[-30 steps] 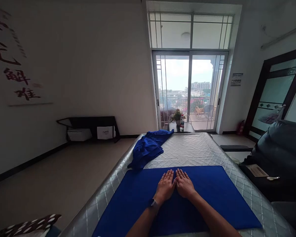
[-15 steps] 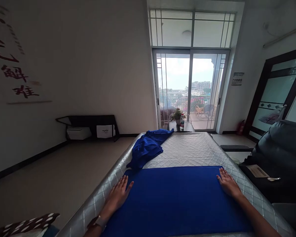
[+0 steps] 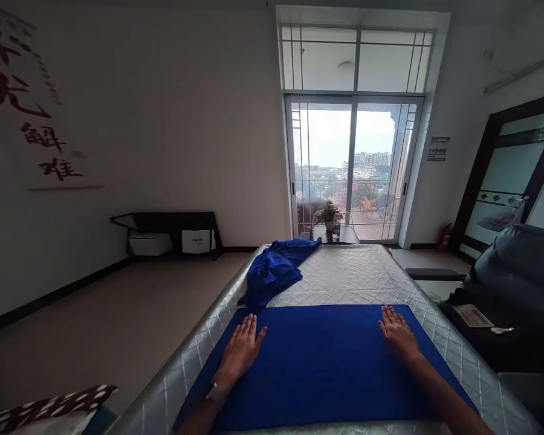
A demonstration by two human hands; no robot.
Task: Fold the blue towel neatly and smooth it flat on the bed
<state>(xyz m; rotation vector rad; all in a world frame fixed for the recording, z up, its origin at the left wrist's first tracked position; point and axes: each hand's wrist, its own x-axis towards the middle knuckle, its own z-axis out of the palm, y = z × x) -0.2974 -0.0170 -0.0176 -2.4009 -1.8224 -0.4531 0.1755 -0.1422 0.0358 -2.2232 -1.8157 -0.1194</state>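
A flat blue cloth point(image 3: 326, 368) lies spread over the near part of a silvery quilted mattress point(image 3: 353, 272). My left hand point(image 3: 242, 344) rests flat on the cloth near its far left corner, fingers stretched out and thumb apart. Toward the far right corner, my right hand point(image 3: 398, 332) lies palm down on the same cloth, fingers extended. Neither hand grips anything. Beyond my left hand sits a crumpled blue cloth point(image 3: 274, 272), bunched along the mattress's left side and touching the flat one's far edge.
On the right stands a dark armchair point(image 3: 517, 284) with a card point(image 3: 474, 315) on its seat. A small table with a potted plant point(image 3: 329, 214) and a bottle point(image 3: 336, 225) is past the mattress, before glass doors. A dotted pillow point(image 3: 68, 405) shows lower left.
Both hands have moved inward over the flat cloth, the left to the right and the right to the left. The view has shifted slightly.
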